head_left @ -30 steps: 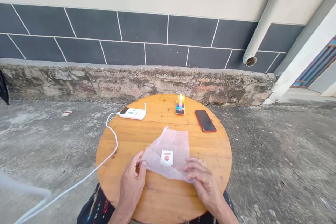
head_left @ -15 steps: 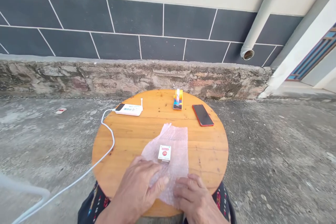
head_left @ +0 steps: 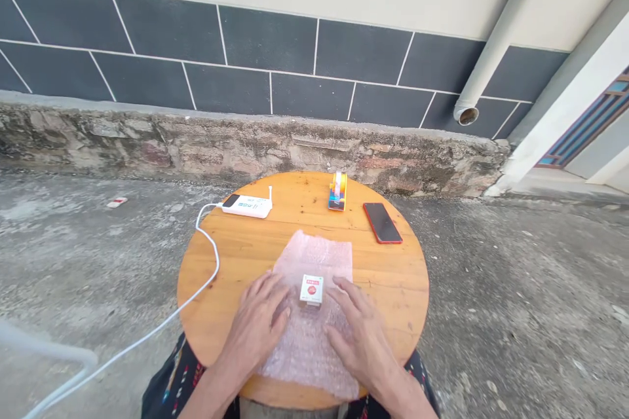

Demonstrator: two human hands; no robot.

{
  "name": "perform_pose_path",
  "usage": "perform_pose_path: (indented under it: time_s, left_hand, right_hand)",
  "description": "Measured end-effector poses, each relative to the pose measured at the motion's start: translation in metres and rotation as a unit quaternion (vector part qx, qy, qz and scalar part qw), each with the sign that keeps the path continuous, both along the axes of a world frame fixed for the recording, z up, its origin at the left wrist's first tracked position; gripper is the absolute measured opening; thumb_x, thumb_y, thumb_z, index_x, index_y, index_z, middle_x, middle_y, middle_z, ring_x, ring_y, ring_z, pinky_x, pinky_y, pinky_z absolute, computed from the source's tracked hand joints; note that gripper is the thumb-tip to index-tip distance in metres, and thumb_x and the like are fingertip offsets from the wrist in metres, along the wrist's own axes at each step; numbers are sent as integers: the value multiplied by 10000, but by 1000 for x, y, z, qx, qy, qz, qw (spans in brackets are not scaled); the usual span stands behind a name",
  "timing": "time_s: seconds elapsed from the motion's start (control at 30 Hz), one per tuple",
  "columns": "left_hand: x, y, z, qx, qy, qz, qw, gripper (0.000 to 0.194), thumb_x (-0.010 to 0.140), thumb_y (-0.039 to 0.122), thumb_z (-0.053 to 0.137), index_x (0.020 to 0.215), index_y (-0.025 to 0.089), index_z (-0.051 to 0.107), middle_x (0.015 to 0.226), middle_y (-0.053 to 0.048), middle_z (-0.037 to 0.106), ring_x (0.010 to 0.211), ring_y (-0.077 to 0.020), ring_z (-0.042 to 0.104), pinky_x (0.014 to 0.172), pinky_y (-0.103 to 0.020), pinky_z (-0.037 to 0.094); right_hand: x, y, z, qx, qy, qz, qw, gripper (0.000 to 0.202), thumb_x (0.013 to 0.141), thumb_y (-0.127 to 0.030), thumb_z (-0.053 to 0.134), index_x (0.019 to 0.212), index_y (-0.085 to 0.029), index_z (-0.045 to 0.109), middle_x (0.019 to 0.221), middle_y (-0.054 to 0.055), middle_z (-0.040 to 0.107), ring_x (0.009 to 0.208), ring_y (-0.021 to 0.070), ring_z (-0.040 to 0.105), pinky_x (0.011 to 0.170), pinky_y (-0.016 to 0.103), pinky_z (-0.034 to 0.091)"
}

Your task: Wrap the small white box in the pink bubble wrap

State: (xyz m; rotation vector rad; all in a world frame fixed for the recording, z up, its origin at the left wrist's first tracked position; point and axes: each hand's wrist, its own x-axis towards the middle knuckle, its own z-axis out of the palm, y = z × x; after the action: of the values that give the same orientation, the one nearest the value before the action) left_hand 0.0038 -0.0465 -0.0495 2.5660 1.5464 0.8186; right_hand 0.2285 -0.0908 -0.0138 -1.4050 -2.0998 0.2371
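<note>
A small white box with red print point(head_left: 312, 289) rests on a sheet of pink bubble wrap point(head_left: 314, 353), which lies flat on the round wooden table point(head_left: 221, 301). To the left of the box, my left hand point(head_left: 258, 324) lies over the wrap's left edge with its fingers apart, holding nothing. My right hand point(head_left: 362, 330) is on the box's right side, fingers spread over the wrap's right part, with nothing held. Neither hand touches the box.
A white device point(head_left: 247, 205) with a white cable point(head_left: 162, 322) sits at the table's back left. An orange and blue tape dispenser point(head_left: 337, 192) stands at the back, and a red-edged phone point(head_left: 382, 222) lies at the right. A stone-footed wall point(head_left: 221, 147) runs behind.
My right hand has moved up from the wrap's near edge and opened beside the box. My left hand has shifted slightly up, and the wrap is spread flatter and wider.
</note>
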Motion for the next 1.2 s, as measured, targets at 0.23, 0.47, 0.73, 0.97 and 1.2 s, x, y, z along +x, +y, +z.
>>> perform_pose_path:
  time_s: [0.23, 0.47, 0.73, 0.97, 1.2]
  left_hand:
    - [2, 0, -21, 22, -14, 45, 999, 331, 842, 262, 528, 1161, 261, 615, 1279, -70, 586, 1211, -298, 475, 1024, -538, 348]
    - [2, 0, -17, -4, -29, 45, 999, 323, 849, 250, 514, 1159, 269, 602, 1291, -59, 574, 1223, -294, 460, 1048, -555, 299]
    - [2, 0, -17, -16, -25, 45, 999, 305, 861, 275, 502, 1149, 268, 604, 1295, -59, 568, 1232, -297, 454, 1053, -548, 292]
    - [5, -3, -9, -36, 6, 54, 998, 330, 857, 275, 504, 1171, 233, 594, 1315, -81, 550, 1237, -309, 444, 1061, -541, 282]
    - [11, 10, 2, -51, 52, 49, 996, 335, 860, 260, 493, 1178, 217, 589, 1346, -100, 539, 1304, -331, 396, 1055, -572, 263]
  right_hand:
    - [-22, 44, -3, -26, 41, 29, 998, 597, 755, -157, 604, 1329, -219, 450, 1245, 95, 592, 1129, 263, 540, 976, 452, 418]
    - [85, 52, 1, -8, 104, -145, 984, 558, 822, -384, 559, 1324, -173, 436, 1247, 137, 591, 1109, 285, 575, 944, 475, 449]
    - [99, 28, -12, 105, 0, -206, 973, 407, 852, -299, 498, 1248, -205, 518, 1363, 128, 492, 1253, 301, 455, 1007, 516, 372]
    - [15, -7, -22, 21, -19, -15, 999, 313, 863, -170, 501, 1158, -218, 593, 1296, 85, 564, 1193, 259, 485, 987, 451, 389]
    - [15, 5, -23, -68, -136, -43, 987, 510, 839, -315, 582, 1314, -143, 515, 1403, 127, 483, 1293, 313, 408, 1044, 501, 332]
